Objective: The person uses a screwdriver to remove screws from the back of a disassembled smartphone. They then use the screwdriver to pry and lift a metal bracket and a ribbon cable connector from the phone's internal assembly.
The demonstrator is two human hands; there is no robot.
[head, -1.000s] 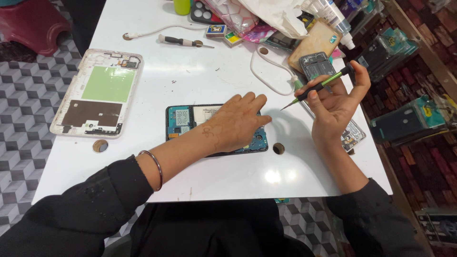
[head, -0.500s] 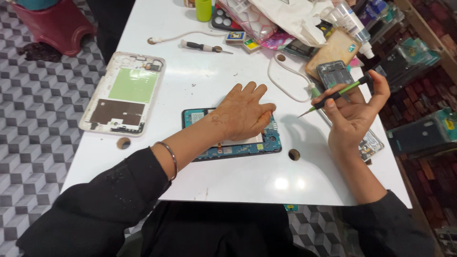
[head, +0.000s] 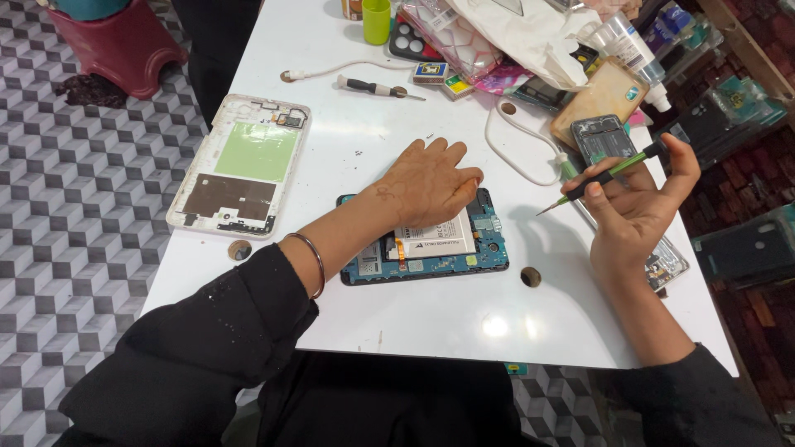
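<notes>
Left hand: flat, palm down, fingers together and extended, pressing on the upper half of an opened tablet. Nothing clamped in it. A thin bangle sits on the wrist, black sleeve behind it.

The tablet lies on the white bench directly under and just below the left hand; blue circuit boards and a white battery show past the palm.

Right hand: raised off the bench, well to the right of the left hand, fingers closed around a green-and-black screwdriver. The tip points down-left toward the tablet, clear of it.

Just behind the right hand: a small opened phone, a tan phone back beyond it. A white cable loops between the two hands.

Left of the left hand, apart from it: a white tablet frame with a green patch. Farther up the bench: a second screwdriver, a green cup, clutter of bags and bottles.
</notes>
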